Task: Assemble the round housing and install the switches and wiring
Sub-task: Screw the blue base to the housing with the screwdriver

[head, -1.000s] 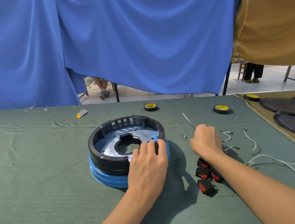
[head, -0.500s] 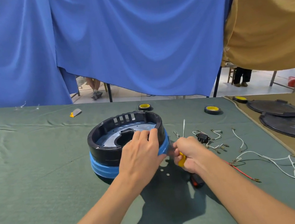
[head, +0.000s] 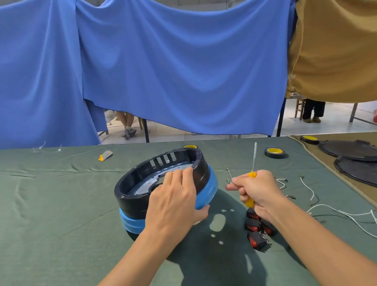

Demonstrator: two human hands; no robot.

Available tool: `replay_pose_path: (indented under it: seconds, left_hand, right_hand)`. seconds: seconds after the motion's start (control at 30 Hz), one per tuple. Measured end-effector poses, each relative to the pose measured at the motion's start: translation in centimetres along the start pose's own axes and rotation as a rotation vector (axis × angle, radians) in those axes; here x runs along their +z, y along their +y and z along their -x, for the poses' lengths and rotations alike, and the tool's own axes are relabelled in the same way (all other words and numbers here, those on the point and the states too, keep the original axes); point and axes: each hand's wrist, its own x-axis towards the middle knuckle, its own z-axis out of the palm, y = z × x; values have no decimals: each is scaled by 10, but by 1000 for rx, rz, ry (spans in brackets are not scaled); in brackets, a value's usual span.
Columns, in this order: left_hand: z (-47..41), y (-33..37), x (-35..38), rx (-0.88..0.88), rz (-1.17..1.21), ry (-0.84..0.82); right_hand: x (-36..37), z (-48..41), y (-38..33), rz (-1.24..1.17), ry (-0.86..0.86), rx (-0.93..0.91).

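- Tipped now, no longer flat, the round housing point(head: 133, 198) leans on the green table point(head: 46, 231), its near-right side raised.
- Left hand point(head: 173, 206) holds it: fingers curled over the black rim, thumb under the blue base.
- Right hand point(head: 258, 188) is fisted round a yellow screwdriver point(head: 254, 156), shaft pointing up.
- Risk: this one-handed hold could slip, dropping the housing onto the switches point(head: 256, 229) nearby.

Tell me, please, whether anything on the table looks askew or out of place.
The round housing is tilted: the left hand grips its near rim and holds its right side raised off the green cloth. Nothing else stands out.
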Motion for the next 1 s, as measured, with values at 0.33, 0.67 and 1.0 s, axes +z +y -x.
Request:
replay_pose_path:
  seconds: [0.33, 0.67, 1.0]
  left_hand:
    - [-12, -7, -7, -135, 65, 145]
    - [-33, -14, -29, -438, 429, 279]
    - [-44, -49, -31, -912, 1116, 415]
  right_hand:
    - [-32, -11, 7, 358, -104, -28]
    - [-24, -40, 13, 516, -229, -28]
    - [-17, -42, 18, 648, -73, -162]
